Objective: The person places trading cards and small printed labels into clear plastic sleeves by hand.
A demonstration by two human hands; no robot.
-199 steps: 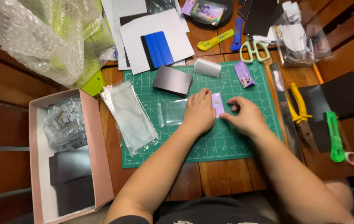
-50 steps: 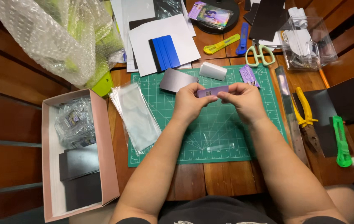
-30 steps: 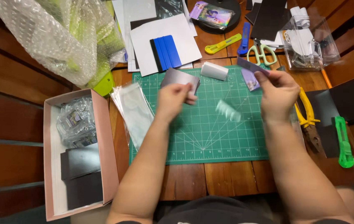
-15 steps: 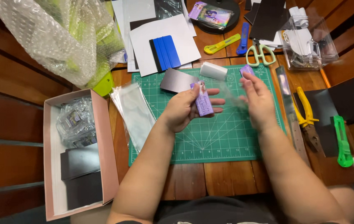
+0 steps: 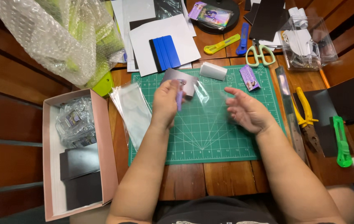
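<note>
My left hand (image 5: 165, 103) is raised over the green cutting mat (image 5: 210, 141) and pinches a small purple card (image 5: 179, 98) upright. My right hand (image 5: 246, 111) hovers to its right with loosely spread fingers. Its fingertips hold the edge of a thin clear plastic sleeve (image 5: 204, 91) that stretches toward the card. The sleeve is blurred and hard to make out. A grey metallic sheet (image 5: 187, 78) lies on the mat just behind the left hand.
On the mat's far edge lie a white roll (image 5: 213, 70) and another purple card (image 5: 249, 77). A pile of clear sleeves (image 5: 133, 112) and a pink box (image 5: 102, 149) sit left. Steel ruler (image 5: 290, 116), yellow pliers (image 5: 305, 118) and green cutter (image 5: 341, 141) lie right. Scissors (image 5: 260, 54) and blue squeegee (image 5: 166, 53) are behind.
Both hands have lifted off the mat. The left hand has turned the purple card more upright, and the right hand has drawn back toward me and to the right with the clear sleeve.
</note>
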